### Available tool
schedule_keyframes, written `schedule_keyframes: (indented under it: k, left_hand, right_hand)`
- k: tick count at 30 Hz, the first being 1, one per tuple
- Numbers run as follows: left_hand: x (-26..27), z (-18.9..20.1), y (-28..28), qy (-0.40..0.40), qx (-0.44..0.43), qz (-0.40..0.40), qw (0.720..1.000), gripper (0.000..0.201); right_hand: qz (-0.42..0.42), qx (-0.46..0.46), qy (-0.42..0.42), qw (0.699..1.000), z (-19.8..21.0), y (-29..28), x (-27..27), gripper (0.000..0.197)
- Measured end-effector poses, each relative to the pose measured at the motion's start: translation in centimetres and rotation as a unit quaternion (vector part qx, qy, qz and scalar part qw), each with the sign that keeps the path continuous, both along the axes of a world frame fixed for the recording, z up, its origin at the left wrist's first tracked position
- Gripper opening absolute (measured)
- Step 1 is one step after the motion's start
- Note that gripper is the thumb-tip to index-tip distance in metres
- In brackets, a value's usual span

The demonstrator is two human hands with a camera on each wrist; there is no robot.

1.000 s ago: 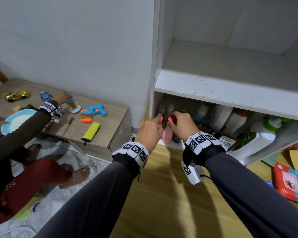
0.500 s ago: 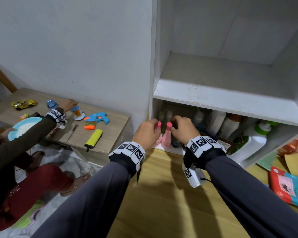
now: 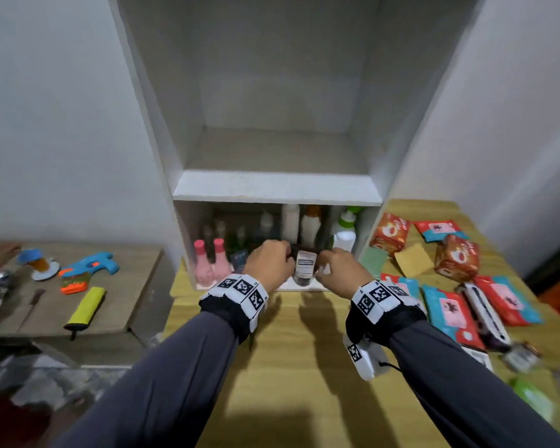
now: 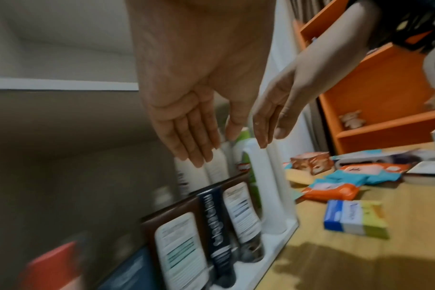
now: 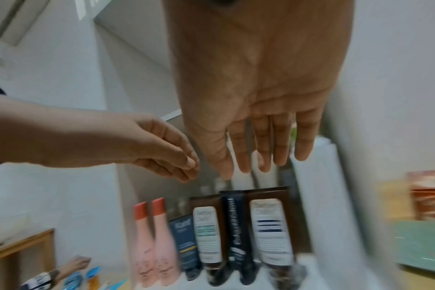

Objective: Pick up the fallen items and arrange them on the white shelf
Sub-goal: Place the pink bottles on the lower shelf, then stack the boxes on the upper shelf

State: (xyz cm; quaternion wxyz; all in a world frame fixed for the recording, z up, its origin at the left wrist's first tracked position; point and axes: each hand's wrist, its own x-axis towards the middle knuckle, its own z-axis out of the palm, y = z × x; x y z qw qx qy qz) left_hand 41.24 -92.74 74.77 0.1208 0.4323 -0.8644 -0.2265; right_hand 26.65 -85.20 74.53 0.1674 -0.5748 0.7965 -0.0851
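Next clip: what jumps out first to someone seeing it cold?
Both hands, left hand and right hand, reach together at the brown tubes in the white shelf's lower compartment, fingers straight in the wrist views. Two pink bottles stand at its left; bright packets litter the wooden surface to the right.

A lived-in room of a home, with household goods and toys about.

The white shelf (image 3: 277, 189) stands against a plain pale wall; its lower compartment holds toiletry bottles and tubes (image 5: 236, 231) (two pink bottles (image 3: 211, 265) among them). To its right, wipe packets (image 3: 446, 310) and snack boxes (image 3: 456, 258) lie on a wooden surface (image 3: 304, 383). To its left, a low wooden table (image 3: 117, 305) carries a toy water gun (image 3: 89, 265).
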Motion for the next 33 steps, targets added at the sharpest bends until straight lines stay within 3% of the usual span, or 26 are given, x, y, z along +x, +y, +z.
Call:
schedule_keyframes:
  k: [10,17,26,33]
  left_hand:
    - [-16.5,-0.1,8.8,-0.002,0.005,-0.128,0.992,0.021]
    - [-27.5,-0.5,11.9,-0.022,0.011,-0.135,0.991,0.024]
    - [-38.4,-3.4,8.6,-0.018,0.021,-0.011,1.0,0.023]
    - [-41.4,-8.7,1.9,-0.067,0.025,0.087,0.994,0.06]
  right_hand:
    - [-0.19,0.01,0.004,0.982,1.0,14.1,-14.7,0.034]
    - [-0.243,0.002,-0.008,0.97,0.8,20.1,-25.1,0.027]
    - [-0.233,0.015,-0.053,0.971,-2.5,16.9,-39.0,0.035]
    - [-0.266,0.043,-0.148,0.952,-8.0,10.2,-44.1,0.076]
